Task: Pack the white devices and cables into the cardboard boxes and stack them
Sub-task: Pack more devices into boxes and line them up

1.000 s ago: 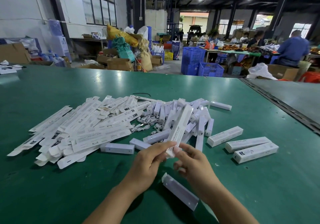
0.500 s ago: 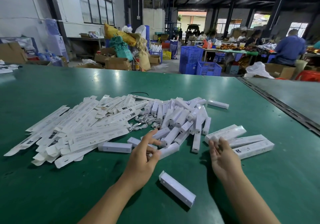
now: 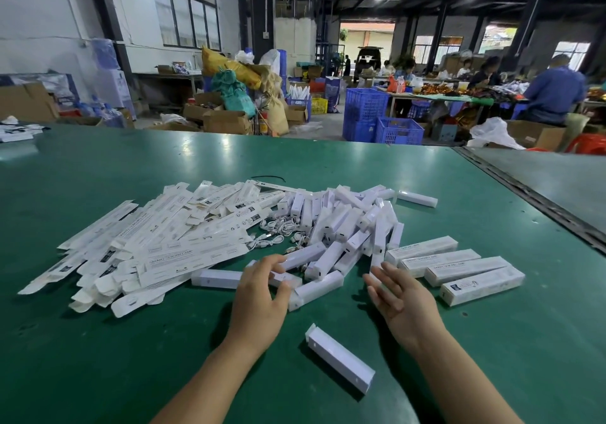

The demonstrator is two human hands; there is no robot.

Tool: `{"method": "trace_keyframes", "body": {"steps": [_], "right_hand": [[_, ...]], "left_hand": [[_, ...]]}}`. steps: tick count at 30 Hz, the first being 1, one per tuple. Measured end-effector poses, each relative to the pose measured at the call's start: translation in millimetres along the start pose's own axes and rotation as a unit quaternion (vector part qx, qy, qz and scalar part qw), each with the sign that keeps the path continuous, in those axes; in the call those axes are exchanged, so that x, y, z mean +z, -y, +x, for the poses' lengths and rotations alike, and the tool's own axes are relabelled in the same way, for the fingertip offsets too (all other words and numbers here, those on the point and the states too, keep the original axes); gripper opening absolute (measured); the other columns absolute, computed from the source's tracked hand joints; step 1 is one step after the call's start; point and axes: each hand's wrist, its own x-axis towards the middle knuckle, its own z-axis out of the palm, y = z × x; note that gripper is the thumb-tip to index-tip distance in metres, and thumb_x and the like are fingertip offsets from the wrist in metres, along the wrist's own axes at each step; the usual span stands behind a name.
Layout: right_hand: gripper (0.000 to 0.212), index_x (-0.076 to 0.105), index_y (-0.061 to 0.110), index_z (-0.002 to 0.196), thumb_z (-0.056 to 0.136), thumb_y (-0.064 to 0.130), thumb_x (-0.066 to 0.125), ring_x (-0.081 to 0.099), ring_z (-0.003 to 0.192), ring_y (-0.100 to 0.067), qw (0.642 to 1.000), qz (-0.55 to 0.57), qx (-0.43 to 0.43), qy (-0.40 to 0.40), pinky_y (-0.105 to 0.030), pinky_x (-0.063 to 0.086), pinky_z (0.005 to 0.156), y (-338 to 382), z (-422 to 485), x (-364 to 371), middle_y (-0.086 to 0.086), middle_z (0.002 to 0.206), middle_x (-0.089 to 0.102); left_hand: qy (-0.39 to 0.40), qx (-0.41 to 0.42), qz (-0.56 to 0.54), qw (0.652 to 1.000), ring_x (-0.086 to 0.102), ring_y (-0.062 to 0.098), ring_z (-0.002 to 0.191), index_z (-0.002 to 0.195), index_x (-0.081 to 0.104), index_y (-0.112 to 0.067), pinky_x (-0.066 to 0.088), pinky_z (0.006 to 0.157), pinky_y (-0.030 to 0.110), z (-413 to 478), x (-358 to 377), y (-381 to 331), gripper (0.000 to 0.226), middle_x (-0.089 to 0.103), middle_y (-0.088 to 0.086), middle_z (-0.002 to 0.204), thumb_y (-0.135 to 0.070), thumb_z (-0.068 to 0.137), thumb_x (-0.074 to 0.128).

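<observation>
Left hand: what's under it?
A white device sticks out left of the left hand; another white end shows past its fingers. The hand covers whether these are one piece, and whether it touches them.

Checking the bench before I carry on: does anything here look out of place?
One white box lies alone, nearer the person than the left hand and right hand, apart from the device pile, its far end flap open. A thin black loop lies beyond the pile.

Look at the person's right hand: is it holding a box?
No, the right hand is open with fingers spread and nothing in it, beside the packed boxes.
</observation>
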Motion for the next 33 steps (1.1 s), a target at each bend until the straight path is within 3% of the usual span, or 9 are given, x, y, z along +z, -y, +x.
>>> {"method": "trace_keyframes", "body": {"steps": [4, 9, 17, 23, 25, 27, 29, 30, 33], "right_hand": [[0.010, 0.065, 0.004, 0.099, 0.094, 0.010, 0.058, 0.074, 0.075, -0.022, 1.000, -0.023, -0.002, 0.006, -0.024, 0.059, 0.059, -2.0, 0.1, 0.7, -0.011, 0.090, 0.075], [0.010, 0.065, 0.004, 0.099, 0.094, 0.010, 0.059, 0.074, 0.069, -0.020, 0.999, -0.033, 0.012, 0.024, -0.023, 0.057, 0.055, -3.2, 0.2, -1.2, -0.008, 0.077, 0.075], [0.010, 0.068, 0.007, 0.096, 0.092, 0.013, 0.062, 0.068, 0.062, -0.018, 0.997, -0.058, 0.022, 0.043, -0.023, 0.055, 0.053, -4.4, 0.1, -2.4, -0.004, 0.071, 0.072], [0.016, 0.067, 0.008, 0.101, 0.090, 0.019, 0.065, 0.063, 0.062, -0.017, 0.985, -0.139, -0.020, 0.097, -0.024, 0.051, 0.056, -6.9, -12.0, 3.3, -0.003, 0.077, 0.071], [0.022, 0.069, 0.019, 0.099, 0.082, 0.032, 0.072, 0.063, 0.071, -0.015, 0.938, -0.279, -0.139, 0.153, -0.022, 0.049, 0.062, -5.1, -23.4, 4.1, 0.001, 0.085, 0.071], [0.025, 0.068, 0.032, 0.098, 0.075, 0.041, 0.071, 0.062, 0.083, -0.010, 0.793, -0.469, -0.288, 0.264, -0.019, 0.047, 0.070, -1.8, -38.3, 4.9, 0.009, 0.094, 0.067], [0.032, 0.064, 0.037, 0.104, 0.073, 0.042, 0.069, 0.057, 0.095, -0.006, 0.643, -0.589, -0.330, 0.362, -0.013, 0.043, 0.076, -4.1, -49.0, 8.1, 0.020, 0.104, 0.055], [0.036, 0.062, 0.038, 0.107, 0.071, 0.039, 0.069, 0.054, 0.096, -0.003, 0.600, -0.622, -0.328, 0.382, -0.011, 0.041, 0.078, -7.4, -50.9, 9.8, 0.023, 0.105, 0.049], [0.041, 0.062, 0.035, 0.112, 0.072, 0.025, 0.066, 0.052, 0.089, -0.004, 0.553, -0.671, -0.315, 0.381, -0.019, 0.046, 0.081, -18.9, -51.1, 13.1, 0.019, 0.103, 0.042]], "left_hand": [[-0.069, -0.021, 0.176, 0.982, 0.048, 0.030, 0.127, 0.128, 0.061, -0.010, 0.039, 0.105, 0.046, 19.7, -17.1, 14.0, 0.038, 0.061, 0.010, 0.130, -0.015, 0.091, 0.066], [-0.004, -0.218, 0.329, 0.919, -0.001, 0.030, 0.154, 0.159, 0.016, -0.024, -0.001, 0.123, 0.048, 36.9, -40.4, 45.8, 0.061, 0.009, 0.011, 0.167, -0.048, 0.104, 0.028], [-0.050, -0.242, 0.381, 0.891, 0.036, 0.027, 0.126, 0.144, 0.049, -0.027, 0.026, 0.097, 0.043, 37.6, -56.3, 43.2, 0.046, 0.055, 0.001, 0.141, -0.040, 0.100, 0.043], [-0.034, -0.234, 0.394, 0.888, 0.045, 0.029, 0.128, 0.145, 0.047, -0.027, 0.019, 0.109, 0.048, 36.7, -59.0, 39.6, 0.058, 0.061, 0.005, 0.130, -0.055, 0.095, 0.053], [-0.033, -0.233, 0.384, 0.893, 0.047, 0.030, 0.125, 0.145, 0.046, -0.027, 0.021, 0.107, 0.047, 37.5, -59.9, 40.3, 0.059, 0.059, 0.007, 0.129, -0.057, 0.094, 0.053], [-0.027, -0.239, 0.383, 0.892, 0.047, 0.029, 0.125, 0.144, 0.046, -0.027, 0.024, 0.104, 0.046, 37.7, -60.9, 41.2, 0.061, 0.057, 0.007, 0.131, -0.060, 0.094, 0.051], [-0.019, -0.246, 0.393, 0.886, 0.045, 0.027, 0.125, 0.141, 0.050, -0.027, 0.026, 0.101, 0.045, 38.1, -61.3, 41.7, 0.059, 0.058, 0.004, 0.131, -0.062, 0.094, 0.048], [-0.018, -0.246, 0.399, 0.883, 0.045, 0.027, 0.123, 0.138, 0.052, -0.027, 0.027, 0.099, 0.045, 38.2, -61.3, 41.2, 0.056, 0.059, 0.003, 0.128, -0.062, 0.094, 0.047], [-0.021, -0.239, 0.412, 0.879, 0.048, 0.024, 0.118, 0.130, 0.058, -0.028, 0.027, 0.097, 0.044, 37.4, -59.8, 39.2, 0.047, 0.064, -0.001, 0.117, -0.058, 0.095, 0.045]]}}
